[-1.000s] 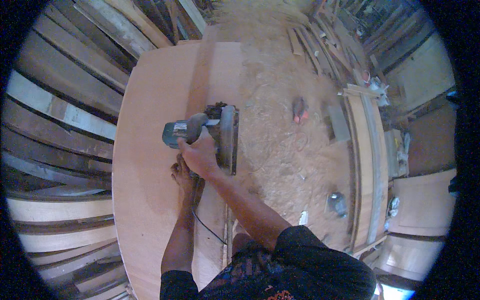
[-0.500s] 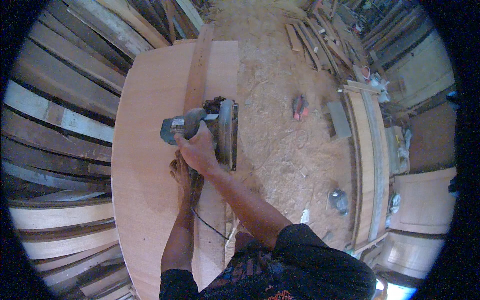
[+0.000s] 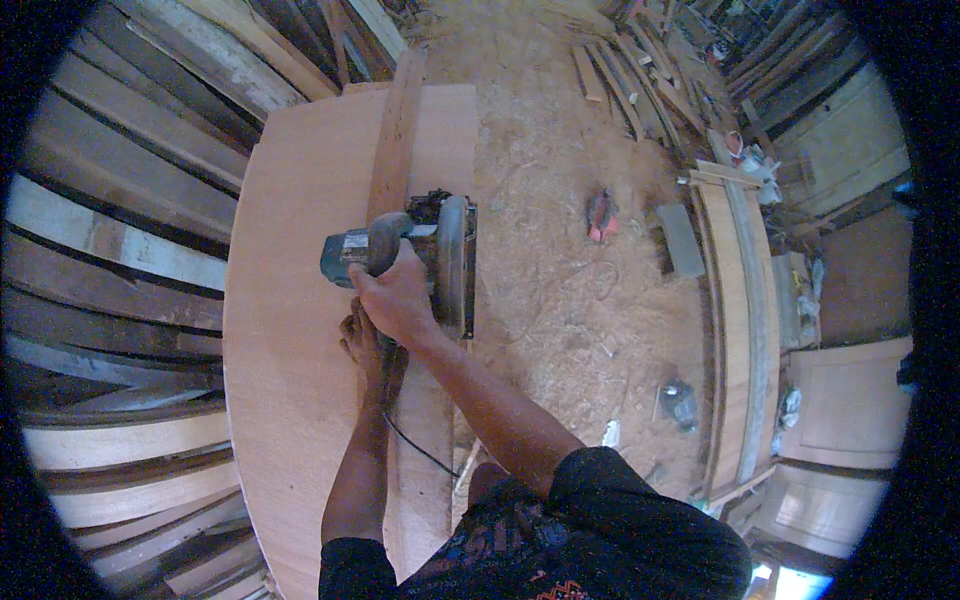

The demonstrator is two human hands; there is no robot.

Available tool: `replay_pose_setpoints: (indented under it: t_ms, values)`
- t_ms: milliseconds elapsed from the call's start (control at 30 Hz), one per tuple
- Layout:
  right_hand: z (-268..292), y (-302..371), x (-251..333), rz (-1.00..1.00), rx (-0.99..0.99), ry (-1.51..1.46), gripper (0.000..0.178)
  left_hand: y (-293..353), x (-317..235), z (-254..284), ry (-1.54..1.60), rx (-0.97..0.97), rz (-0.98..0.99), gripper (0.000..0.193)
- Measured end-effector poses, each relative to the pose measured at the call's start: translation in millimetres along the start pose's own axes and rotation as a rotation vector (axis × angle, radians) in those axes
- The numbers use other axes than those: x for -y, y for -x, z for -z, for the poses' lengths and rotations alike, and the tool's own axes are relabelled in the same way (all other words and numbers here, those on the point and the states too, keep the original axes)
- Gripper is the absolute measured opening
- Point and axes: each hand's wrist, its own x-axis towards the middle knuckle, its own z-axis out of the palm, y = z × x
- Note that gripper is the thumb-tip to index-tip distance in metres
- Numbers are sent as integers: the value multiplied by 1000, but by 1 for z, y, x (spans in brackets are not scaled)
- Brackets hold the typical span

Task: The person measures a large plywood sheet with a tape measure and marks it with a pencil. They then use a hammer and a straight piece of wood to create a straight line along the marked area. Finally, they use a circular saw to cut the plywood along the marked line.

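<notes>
A circular saw (image 3: 345, 258) with a teal motor housing and a grey blade guard rests on a large plywood sheet (image 3: 290, 230), at its right edge. My right hand (image 3: 400, 300) is wrapped round the saw's dark handle. A long wooden plank (image 3: 396, 150) lies lengthwise on the sheet, passing beneath or beside the saw. Just behind the saw, my left hand (image 3: 364, 345) grips the plank's left edge, its fingers curled and partly covered by my right hand. A black power cord (image 3: 420, 445) trails back toward me. The blade is hidden by the guard.
Stacked boards (image 3: 120, 250) line the left side. Sawdust covers the floor (image 3: 545, 300) to the right, where a red and black tool (image 3: 601, 216) and a dark plastic bag (image 3: 678, 404) lie. Long panels (image 3: 730, 330) and scrap wood (image 3: 640, 85) stand farther right.
The saw and my right hand have shifted very slightly away from me along the plank, barely noticeably. My left hand keeps its place on the plank.
</notes>
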Motion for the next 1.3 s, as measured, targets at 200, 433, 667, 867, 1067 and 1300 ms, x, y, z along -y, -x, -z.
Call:
replay_pose_setpoints:
  t_ms: [200, 433, 667, 867, 1067, 1300]
  values:
    - [-4, -10, -5, 33, -19, -13, 38, 9, -68, 13, -675, -10, -108, 86]
    - [-3, -20, -6, 5, -19, 15, 39, -16, -45, 2, -173, 39, 86, 87]
    - [-4, -33, -8, -16, -14, 5, 39, -11, -62, 2, -633, 11, -114, 89]
    - [-7, -45, -13, 28, -22, 21, 37, -39, -48, -9, -378, 67, 31, 90]
    - [-5, -53, -12, 42, 4, -40, 36, -33, -70, -7, -273, -39, -37, 90]
    - [-3, -63, -6, 0, 19, -21, 37, -44, -68, -13, -613, -57, -151, 88]
